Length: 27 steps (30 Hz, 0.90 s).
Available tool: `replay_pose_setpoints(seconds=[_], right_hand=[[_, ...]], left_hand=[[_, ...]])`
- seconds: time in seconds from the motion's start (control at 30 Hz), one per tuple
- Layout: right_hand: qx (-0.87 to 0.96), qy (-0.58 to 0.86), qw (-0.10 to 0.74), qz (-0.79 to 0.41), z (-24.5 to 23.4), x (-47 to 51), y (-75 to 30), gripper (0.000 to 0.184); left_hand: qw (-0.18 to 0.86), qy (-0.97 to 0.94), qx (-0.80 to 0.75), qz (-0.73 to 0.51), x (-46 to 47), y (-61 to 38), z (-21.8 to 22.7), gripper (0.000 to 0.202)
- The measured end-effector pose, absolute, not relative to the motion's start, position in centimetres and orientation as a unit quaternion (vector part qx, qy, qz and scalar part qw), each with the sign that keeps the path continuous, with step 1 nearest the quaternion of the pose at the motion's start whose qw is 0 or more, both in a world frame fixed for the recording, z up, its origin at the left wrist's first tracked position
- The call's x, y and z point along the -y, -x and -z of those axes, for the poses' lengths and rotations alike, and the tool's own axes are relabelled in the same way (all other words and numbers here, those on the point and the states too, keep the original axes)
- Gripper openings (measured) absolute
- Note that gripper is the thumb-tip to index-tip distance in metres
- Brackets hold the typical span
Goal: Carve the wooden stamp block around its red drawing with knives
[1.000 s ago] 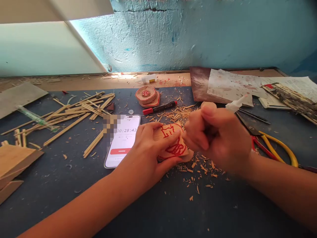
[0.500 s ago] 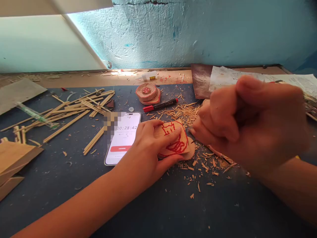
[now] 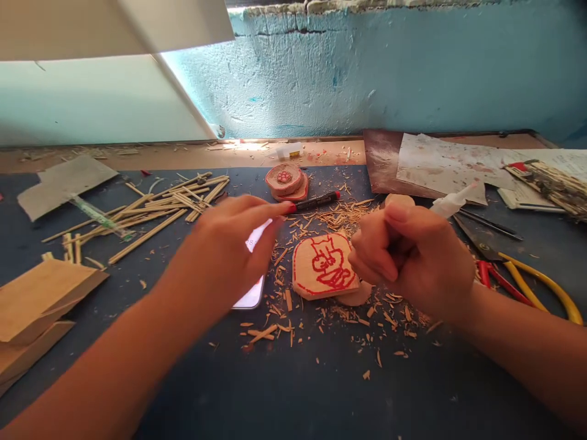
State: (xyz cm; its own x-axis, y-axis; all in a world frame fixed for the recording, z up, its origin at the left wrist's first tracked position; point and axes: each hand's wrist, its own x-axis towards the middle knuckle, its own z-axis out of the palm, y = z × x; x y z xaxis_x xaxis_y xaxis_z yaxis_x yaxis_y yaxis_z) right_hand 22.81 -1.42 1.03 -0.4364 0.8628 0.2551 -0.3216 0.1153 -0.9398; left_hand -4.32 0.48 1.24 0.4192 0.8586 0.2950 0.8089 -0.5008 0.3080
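Observation:
A wood block [image 3: 323, 266] with a red line drawing on its face rests at the middle of the table, on a thin pale piece. My left hand [image 3: 229, 244] is off the block, above the phone [image 3: 250, 299]. Its thumb and index finger are apart, the fingertips close to the red cap of a black marker [image 3: 318, 200]; I cannot tell if they touch it. My right hand [image 3: 413, 256] is closed in a fist at the block's right edge. A rounded tan end shows above the fist; what it grips is mostly hidden.
Thin wooden sticks [image 3: 160, 205] and wood blocks [image 3: 46, 299] lie left. Round carved pieces [image 3: 284, 178] sit behind the marker. Shavings [image 3: 334, 214] surround the block. On the right are a white-nozzled bottle [image 3: 452, 203], yellow-handled pliers [image 3: 541, 278] and stained paper [image 3: 440, 162].
My left hand has let go of the wood block and moved left and up over the phone. My right fist has drawn lower and left, uncovering the bottle and pliers. The view has shifted.

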Motion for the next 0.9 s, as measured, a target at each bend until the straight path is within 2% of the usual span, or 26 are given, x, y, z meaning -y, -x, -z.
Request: replay_pose_setpoints(seconds=[0.1, 0.23, 0.5, 0.7, 0.8, 0.9], right_hand=[[0.575, 0.232, 0.467, -0.631, -0.9, 1.4, -22.9, 0.068], [0.571, 0.227, 0.462, -0.64, -0.9, 1.4, -22.9, 0.066], [0.57, 0.219, 0.459, -0.646, -0.9, 1.5, -23.0, 0.064], [0.569, 0.223, 0.46, -0.644, -0.9, 1.4, -23.1, 0.065], [0.569, 0.225, 0.459, -0.644, -0.9, 1.4, -23.0, 0.065], [0.57, 0.227, 0.46, -0.642, -0.9, 1.5, -23.0, 0.065]], left_hand=[[-0.052, -0.827, -0.559, -0.038, -2.4, 6.7, -0.9, 0.058], [-0.066, -0.832, -0.55, 0.024, -3.1, 8.0, 1.1, 0.073], [-0.079, -0.842, -0.534, -0.022, -2.7, 9.6, 2.6, 0.071], [-0.07, -0.832, -0.549, -0.028, -2.6, 9.8, 1.2, 0.07], [-0.056, -0.823, -0.565, 0.019, -2.2, 9.5, 0.0, 0.063], [-0.051, -0.822, -0.563, 0.073, -1.5, 9.4, -0.6, 0.074]])
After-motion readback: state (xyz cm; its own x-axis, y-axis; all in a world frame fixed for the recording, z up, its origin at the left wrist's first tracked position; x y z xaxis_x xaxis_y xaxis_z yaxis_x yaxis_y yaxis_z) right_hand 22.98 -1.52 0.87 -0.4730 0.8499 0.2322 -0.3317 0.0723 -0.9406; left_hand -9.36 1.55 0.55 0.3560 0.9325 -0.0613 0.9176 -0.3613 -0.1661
